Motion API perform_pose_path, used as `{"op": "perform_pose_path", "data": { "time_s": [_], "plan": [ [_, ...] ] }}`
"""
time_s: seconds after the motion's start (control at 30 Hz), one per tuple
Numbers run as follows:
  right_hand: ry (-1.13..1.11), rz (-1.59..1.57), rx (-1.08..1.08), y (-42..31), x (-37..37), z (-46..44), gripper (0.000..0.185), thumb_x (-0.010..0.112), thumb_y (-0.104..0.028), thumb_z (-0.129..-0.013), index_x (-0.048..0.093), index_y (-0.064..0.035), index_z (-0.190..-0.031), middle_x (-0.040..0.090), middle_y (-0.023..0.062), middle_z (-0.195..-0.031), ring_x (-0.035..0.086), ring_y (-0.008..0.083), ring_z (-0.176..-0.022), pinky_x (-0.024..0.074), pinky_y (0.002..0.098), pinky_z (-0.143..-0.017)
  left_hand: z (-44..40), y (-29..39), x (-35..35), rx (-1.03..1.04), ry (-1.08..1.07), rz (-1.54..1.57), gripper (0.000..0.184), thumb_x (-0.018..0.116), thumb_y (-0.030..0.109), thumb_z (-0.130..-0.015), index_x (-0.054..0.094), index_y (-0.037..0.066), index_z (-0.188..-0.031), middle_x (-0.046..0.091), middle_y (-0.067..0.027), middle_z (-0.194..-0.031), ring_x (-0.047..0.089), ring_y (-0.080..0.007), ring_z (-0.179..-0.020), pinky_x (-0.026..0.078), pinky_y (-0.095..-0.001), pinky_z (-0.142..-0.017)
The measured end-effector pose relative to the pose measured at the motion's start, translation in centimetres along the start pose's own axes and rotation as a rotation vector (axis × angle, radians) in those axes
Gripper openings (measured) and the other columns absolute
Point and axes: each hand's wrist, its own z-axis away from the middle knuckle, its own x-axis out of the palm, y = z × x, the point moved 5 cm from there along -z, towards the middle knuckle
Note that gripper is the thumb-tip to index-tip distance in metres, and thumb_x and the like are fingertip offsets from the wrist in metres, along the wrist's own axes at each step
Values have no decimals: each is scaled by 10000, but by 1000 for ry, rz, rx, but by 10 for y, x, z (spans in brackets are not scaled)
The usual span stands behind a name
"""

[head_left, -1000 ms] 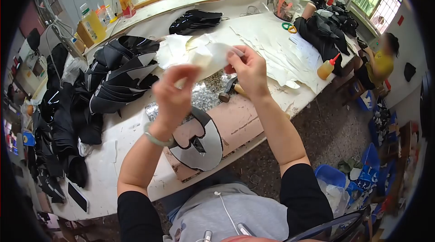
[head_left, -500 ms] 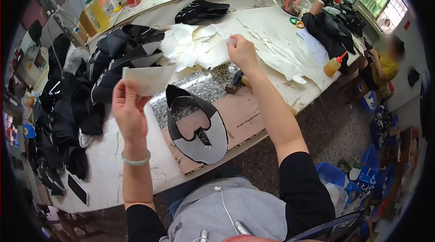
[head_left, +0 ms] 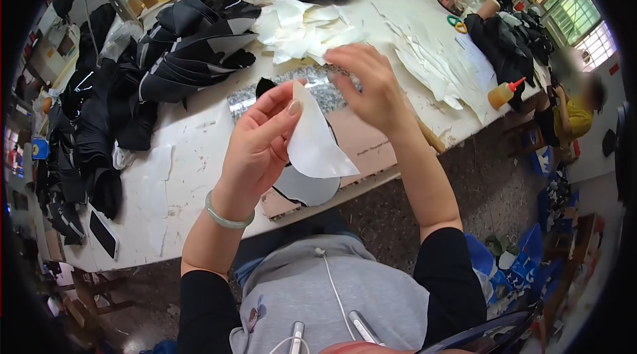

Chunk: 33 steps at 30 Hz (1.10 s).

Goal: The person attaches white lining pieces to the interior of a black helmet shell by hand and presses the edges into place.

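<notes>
Between the thumb and fingers of my left hand (head_left: 249, 148), a white curved sheet piece (head_left: 317, 145) is pinched at its narrow upper end. It hangs over a grey and black cut upper piece (head_left: 310, 191), which it partly covers. My right hand (head_left: 375, 92) hovers above the speckled stone slab (head_left: 242, 103), fingers curled but apart from the thumb, with nothing seen in them. Just beyond it lies a pile of white pieces (head_left: 305, 29). A pinkish board (head_left: 371, 148) lies under the upper piece. Past my right wrist shows a wooden handle (head_left: 430, 136).
Black pieces (head_left: 192, 49) are heaped at left, near a phone (head_left: 103, 234). Long white strips (head_left: 431, 55) lie to the right, with green-handled scissors (head_left: 456, 23) and a red-tipped glue bottle (head_left: 504, 93). Another person (head_left: 574, 112) sits at far right.
My left hand has come right and inward with the white piece, now turned and hanging over the upper piece. The right hand has drawn back from the white pile, its fingers parted. The view has shifted.
</notes>
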Motion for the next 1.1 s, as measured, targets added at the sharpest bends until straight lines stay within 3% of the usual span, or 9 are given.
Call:
{"op": "perform_pose_path", "data": {
  "time_s": [0.2, 0.3, 0.47, 0.53, 0.63, 0.73, 0.87, 0.97, 1.1],
  "plan": [
    [20, -953, 276, -27, -7, -3, 321, 681, 1, -766, 673, -67, -1079, 622, 100, -1222, 479, 263, -1248, 418, 414, -984, 0, 0, 7, -99, -48, -45, 321, 589, 138, -946, 526, -9, -1224, 640, -63, -1008, 653, -114, -838, 557, -223, -653],
    [-53, -755, -181, -35, -14, -16, 342, 772, -18, -709, 689, -74, -1036, 634, 81, -1206, 443, 294, -1288, 409, 408, -1006, 0, -2, 19, -275, -432, 68, 346, 583, 230, -959, 567, -18, -1200, 672, -96, -982, 652, -133, -871, 537, -231, -725],
    [231, -1375, 145, 17, -48, 6, 173, 674, -21, -849, 637, 45, -1005, 684, 180, -930, 682, 248, -836, 564, 371, -780, -3, 42, 3, 325, -212, -955, 294, 605, 132, -928, 607, 20, -1200, 653, -71, -1118, 606, -151, -996, 493, -269, -796],
    [403, -1109, 501, 52, -49, 4, 197, 688, -65, -857, 643, 40, -1017, 687, 146, -911, 679, 205, -817, 558, 298, -668, 6, 49, 3, 480, -350, -1400, 407, 638, 4, -796, 604, 32, -1200, 608, -102, -1212, 538, -237, -1115, 456, -341, -918],
    [222, -879, 723, 117, -10, -3, 282, 681, -108, -865, 614, 50, -1088, 681, 113, -867, 676, 159, -785, 529, 256, -664, 11, 19, -14, 403, -483, -1659, 515, 590, -65, -681, 604, 50, -1183, 574, -113, -1252, 442, -349, -1208, 355, -436, -1047],
    [115, -542, 841, 153, 29, -4, 384, 707, -170, -820, 612, 23, -1138, 663, 108, -794, 675, 198, -770, 524, 289, -735, 12, -4, -17, 482, -445, -1874, 492, 689, -35, -673, 632, 60, -1153, 613, -75, -1202, 459, -302, -1214, 351, -454, -1018],
    [-344, 525, 733, 163, 51, -3, 406, 666, -314, -836, 642, -21, -1116, 621, 168, -1079, 585, 312, -1028, 481, 445, -813, 6, -2, -24, 514, -391, -1753, 315, 694, -64, -705, 691, 41, -1001, 672, -50, -1037, 567, -252, -1038, 450, -388, -863],
    [-204, 652, 554, 136, 30, 0, 413, 628, -375, -865, 660, -25, -1083, 568, 164, -1219, 551, 315, -1067, 459, 462, -871, -3, 13, -36, 397, -197, -1347, 192, 706, -51, -764, 721, 29, -937, 679, -65, -836, 600, -173, -813, 490, -266, -692],
    [209, 231, 135, 77, 16, 3, 343, 667, -335, -852, 692, -33, -1014, 627, 133, -1134, 564, 310, -1035, 452, 415, -894, -19, 25, -74, 288, -1, -1064, 182, 726, -11, -776, 728, 28, -953, 677, -65, -842, 591, -126, -744, 482, -248, -692]
  ]
}}
